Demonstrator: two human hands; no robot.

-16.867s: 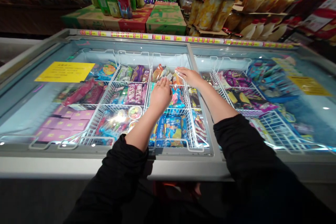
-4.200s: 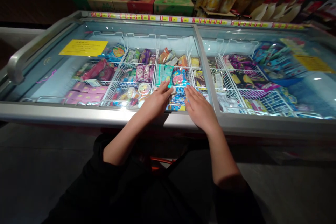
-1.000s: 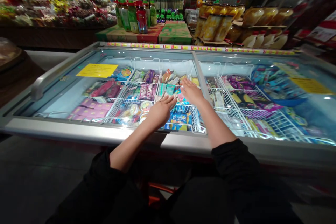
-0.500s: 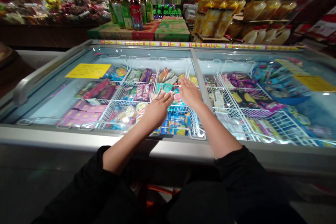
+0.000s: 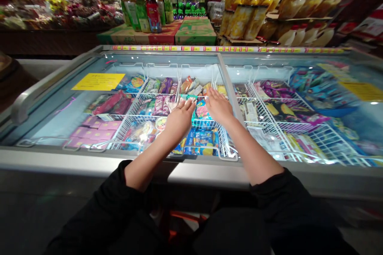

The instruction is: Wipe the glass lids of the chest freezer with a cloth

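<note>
My left hand [image 5: 179,121] lies palm down on the glass lid [image 5: 64,103] of a chest freezer. It presses a white cloth [image 5: 172,105], perhaps a tissue, under its fingers; only a bit of this shows at the fingers' edge. To its right, my right hand [image 5: 219,106] rests flat on the same glass, fingers stretched out and nothing visible in them. Beneath the glass, wire baskets [image 5: 223,139] hold packaged goods, among them blue packets [image 5: 204,139] and pink boxes [image 5: 95,129].
A metal divider [image 5: 230,83] between the lids runs just right of my right hand. The freezer's front rim [image 5: 209,171] crosses below my forearms. Yellow notices [image 5: 98,81] lie on the glass. Behind stand bottles [image 5: 153,14] on cartons [image 5: 196,32] and jars [image 5: 241,22] of yellow contents.
My left hand has shifted slightly left with the cloth, which is now more covered by the fingers. My right hand stays in nearly the same spot on the glass.
</note>
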